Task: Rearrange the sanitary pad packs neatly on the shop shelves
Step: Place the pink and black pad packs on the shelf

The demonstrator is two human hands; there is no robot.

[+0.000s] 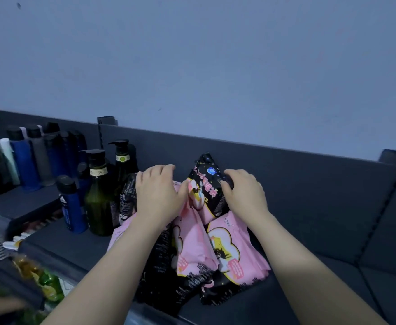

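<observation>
With the right grip point(244, 192) pinching the black pack point(204, 182), we should seat it upright beside the pink packs point(227, 249) (left grip point(159, 193), fingers flat, steadies them).

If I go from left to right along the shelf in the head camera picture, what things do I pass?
Row of capped bottles → blue bottle with a black cap → green pump bottle → left hand → black pack → right hand → bare back panel.
</observation>
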